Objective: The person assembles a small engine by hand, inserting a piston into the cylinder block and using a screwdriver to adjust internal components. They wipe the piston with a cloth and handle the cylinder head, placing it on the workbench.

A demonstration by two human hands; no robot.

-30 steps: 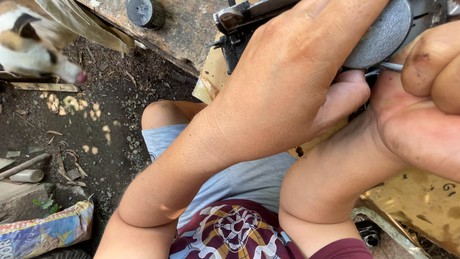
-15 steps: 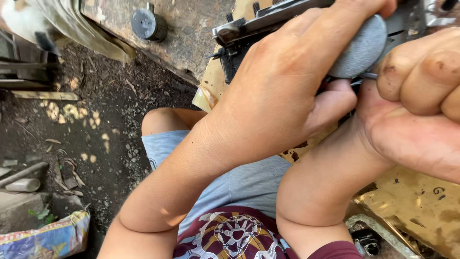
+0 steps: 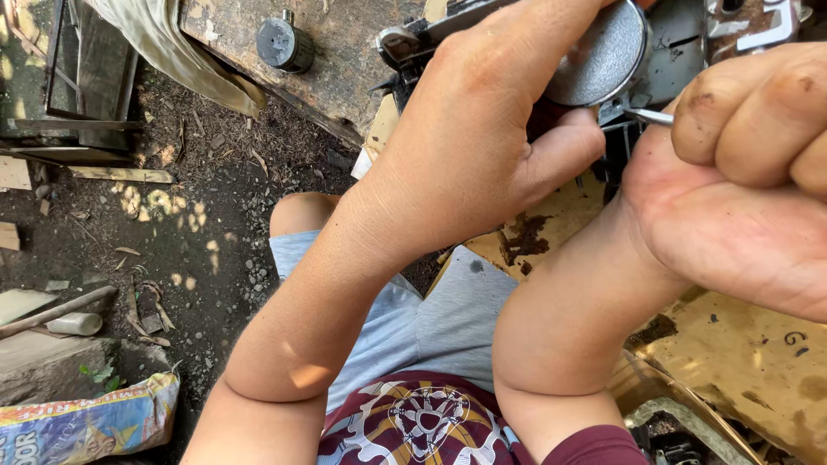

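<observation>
Two hands are up close to the camera here, both busy on one dark machine part at the far edge of the view. The left hand [image 3: 482,129] is draped over a round grey metal disc [image 3: 603,56], fingers curled over its far side and the thumb tucked under it, so it is clamped on that disc. The right hand [image 3: 741,189] sits just to the right, palm turned up and grimy, fingers folded tight around one thin metal tool [image 3: 648,115]; only the tool's short shaft shows, poking left out of the fist toward the dark metal assembly [image 3: 680,43] just beside the disc, and where its tip ends I cannot tell. All of this rests over one stained, yellowish surface [image 3: 741,362] that runs down the right side. Further left, one worn wooden board [image 3: 345,60] carries a single dark round knob-like piece [image 3: 284,43], well apart from the hands. Near the camera are the person's grey shorts [image 3: 431,319] and a maroon printed shirt [image 3: 422,426]. On the left is bare dirt ground [image 3: 189,241], with one pale cylinder [image 3: 73,324] lying on it and one colourful printed sack [image 3: 86,426] at the near left corner.
</observation>
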